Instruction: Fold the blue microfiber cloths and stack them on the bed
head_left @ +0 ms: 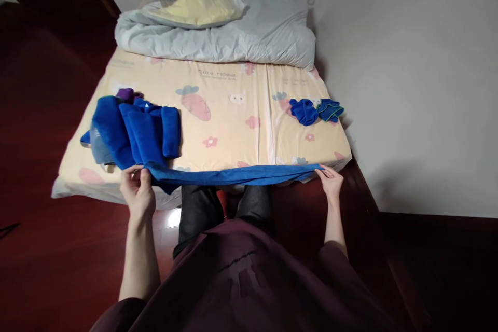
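Forming a long, narrow strip, the blue cloth (pixel 237 175) shows creases.

A dark maroon top (pixel 218 301) with sleeves (pixel 331 257) ending above bare forearms, a short blackish line (pixel 236 261) across its front; black trousers (pixel 198 212)

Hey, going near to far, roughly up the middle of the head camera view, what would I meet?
Maroon top → dark trousers → blue cloth stretched between left hand and right hand → printed carrot → pale bedding.
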Demonstrator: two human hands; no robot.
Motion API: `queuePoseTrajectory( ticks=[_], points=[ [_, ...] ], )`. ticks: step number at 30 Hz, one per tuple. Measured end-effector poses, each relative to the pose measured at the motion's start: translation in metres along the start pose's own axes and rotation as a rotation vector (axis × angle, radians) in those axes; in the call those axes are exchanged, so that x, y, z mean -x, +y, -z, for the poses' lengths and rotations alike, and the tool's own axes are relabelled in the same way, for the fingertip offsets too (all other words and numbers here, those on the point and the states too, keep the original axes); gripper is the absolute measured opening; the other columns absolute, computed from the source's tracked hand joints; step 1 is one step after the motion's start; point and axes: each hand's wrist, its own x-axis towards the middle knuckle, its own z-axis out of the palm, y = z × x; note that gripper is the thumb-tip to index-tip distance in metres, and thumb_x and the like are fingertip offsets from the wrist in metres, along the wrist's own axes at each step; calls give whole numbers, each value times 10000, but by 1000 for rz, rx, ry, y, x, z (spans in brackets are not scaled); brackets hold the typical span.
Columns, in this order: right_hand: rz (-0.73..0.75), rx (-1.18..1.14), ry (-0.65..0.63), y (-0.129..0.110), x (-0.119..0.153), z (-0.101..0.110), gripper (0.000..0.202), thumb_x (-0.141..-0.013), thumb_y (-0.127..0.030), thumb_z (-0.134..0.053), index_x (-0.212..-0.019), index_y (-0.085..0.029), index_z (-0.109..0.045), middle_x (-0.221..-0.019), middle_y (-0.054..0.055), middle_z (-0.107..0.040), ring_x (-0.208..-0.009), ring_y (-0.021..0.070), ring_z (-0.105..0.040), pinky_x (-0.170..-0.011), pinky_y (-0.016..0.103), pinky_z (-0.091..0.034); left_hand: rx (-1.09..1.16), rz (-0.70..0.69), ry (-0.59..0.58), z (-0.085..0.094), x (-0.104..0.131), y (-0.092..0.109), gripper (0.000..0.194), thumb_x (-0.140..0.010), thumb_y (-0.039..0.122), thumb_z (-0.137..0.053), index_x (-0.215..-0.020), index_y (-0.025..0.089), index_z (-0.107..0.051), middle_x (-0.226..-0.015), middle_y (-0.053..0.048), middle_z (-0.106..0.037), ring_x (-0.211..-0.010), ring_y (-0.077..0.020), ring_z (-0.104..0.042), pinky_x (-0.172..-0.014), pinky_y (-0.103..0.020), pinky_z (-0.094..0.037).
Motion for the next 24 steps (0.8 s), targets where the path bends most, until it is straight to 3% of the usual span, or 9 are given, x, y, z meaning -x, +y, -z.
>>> queuePoseTrajectory(
  ticks=[3,7,10,14,19,21,24],
  points=[
    [98,44,72,-5,-4,-3,329,-746,-464,-874,-871,-165,-817,-905,109,-795,-856,268,-785,-951,489,-661,29,-9,-28,-1,-4,14,575,-901,652,-690,-1115,123,-623,-896,-15,-619,-810,-127,-570,-788,-251,-445],
    [150,95,-69,-12,-7,4,378,-746,-432,-879,-991,-149,-830,-1055,131,-799,-920,289,-792,-947,486,-674,25,-19,-49,12,-9,25,402,-887,487,-733,-1105,151,-694,-792,25,-577,-704,-95,-495,-706,-225,-393],
    [191,149,-127,-17,-3,7,342,-784,-394,-828,-1029,-156,-834,-1114,133,-797,-930,290,-796,-934,472,-679,3,-2,-28,26,-11,19,296,-897,381,-703,-1097,164,-727,-736,42,-541,-651,-86,-444,-654,-225,-357],
    [245,276,-57,-24,1,5,248,-833,-356,-716,-938,-167,-838,-970,112,-817,-891,283,-797,-882,429,-678,12,13,32,39,-10,4,294,-883,405,-712,-1033,155,-744,-887,-22,-670,-771,-116,-572,-750,-254,-449],
    [160,373,-136,-40,-11,4,228,-802,-317,-709,-911,-143,-809,-748,85,-775,-696,254,-772,-748,372,-673,10,36,18,44,-10,0,376,-851,459,-757,-1055,144,-739,-839,-27,-668,-732,-122,-587,-721,-260,-469],
    [207,435,-109,-49,-21,7,186,-786,-293,-718,-883,-156,-797,-776,79,-762,-656,225,-742,-711,355,-665,15,19,-11,44,-12,0,414,-854,455,-763,-1124,146,-711,-812,-11,-650,-703,-113,-578,-691,-248,-458],
    [293,496,-71,-59,-34,14,135,-760,-286,-752,-834,-175,-774,-980,98,-755,-677,183,-711,-719,346,-660,13,-10,-37,43,-14,-5,432,-842,466,-760,-1128,162,-647,-873,-17,-662,-710,-117,-597,-672,-243,-469]
  ],
)
